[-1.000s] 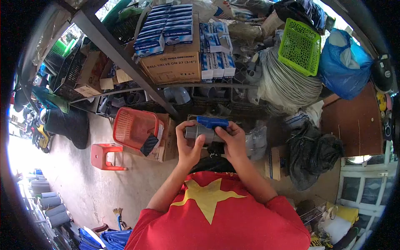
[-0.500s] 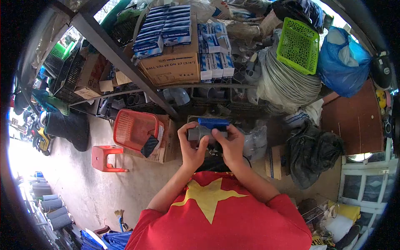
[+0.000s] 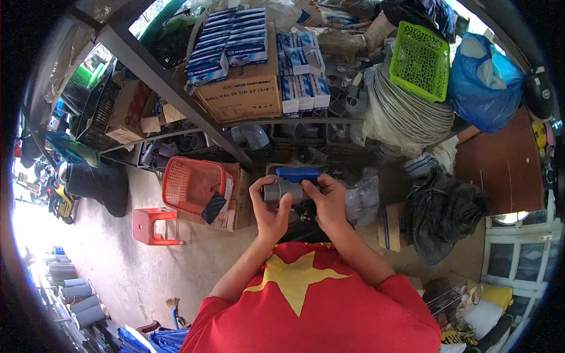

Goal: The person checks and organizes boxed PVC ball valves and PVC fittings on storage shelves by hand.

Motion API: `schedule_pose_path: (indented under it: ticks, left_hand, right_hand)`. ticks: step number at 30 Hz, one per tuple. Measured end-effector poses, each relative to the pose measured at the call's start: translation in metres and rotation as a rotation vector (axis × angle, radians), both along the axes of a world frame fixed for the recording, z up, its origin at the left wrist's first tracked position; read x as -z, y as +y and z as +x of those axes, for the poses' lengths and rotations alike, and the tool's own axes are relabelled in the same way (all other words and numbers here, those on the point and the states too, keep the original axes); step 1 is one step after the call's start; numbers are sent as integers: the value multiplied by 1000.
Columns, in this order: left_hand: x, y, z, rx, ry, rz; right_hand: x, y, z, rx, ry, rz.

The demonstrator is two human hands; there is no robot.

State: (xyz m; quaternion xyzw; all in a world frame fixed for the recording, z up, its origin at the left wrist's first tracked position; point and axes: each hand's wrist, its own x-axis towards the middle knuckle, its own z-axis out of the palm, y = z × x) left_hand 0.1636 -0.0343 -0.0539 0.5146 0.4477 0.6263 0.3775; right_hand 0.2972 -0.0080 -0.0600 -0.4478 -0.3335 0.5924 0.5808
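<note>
A grey valve body (image 3: 285, 190) with a blue handle (image 3: 298, 174) on its top is held in front of my chest. My left hand (image 3: 270, 213) is wrapped round its left end, with the thumb on the near side. At the other side, my right hand (image 3: 328, 205) grips it, thumb near the right end of the blue handle. The fingers hide part of the grey body.
Beyond the hands stands a shelf with a cardboard box (image 3: 241, 94) under small blue-white boxes, a coiled hose (image 3: 406, 112) and a green basket (image 3: 419, 62). A red basket (image 3: 191, 187) and a red stool (image 3: 154, 226) are on the left.
The right thumb has shifted slightly from the grey body toward the blue handle's right end. The left hand keeps its hold, and the camera view has moved slightly.
</note>
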Motion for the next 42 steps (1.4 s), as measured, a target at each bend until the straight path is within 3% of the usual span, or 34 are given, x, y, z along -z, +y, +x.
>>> schedule_pose_path:
  ticks: [3,13,16,22,27,31,37,42]
  left_hand:
    - [-4,-1,-2,15,92,-23]
    - [-6,-3,9,-23,23,-4]
    - [-5,-4,10,-27,35,11]
    - [-8,-4,9,43,-18,-46]
    - [-8,6,8,-38,145,109]
    - [-3,6,12,-70,75,88]
    - [2,1,13,-121,112,81]
    - [3,2,12,-139,171,108]
  right_hand:
    - [6,0,-1,33,98,-42]
    - [-2,-3,2,-17,471,-111]
    - [-4,0,6,-58,416,-163]
    - [1,-1,-1,122,186,-11]
    - [-9,3,-1,165,192,48]
    - [-11,6,-3,217,182,15]
    - [8,14,-5,271,-12,86]
    - [17,17,-3,349,-370,336]
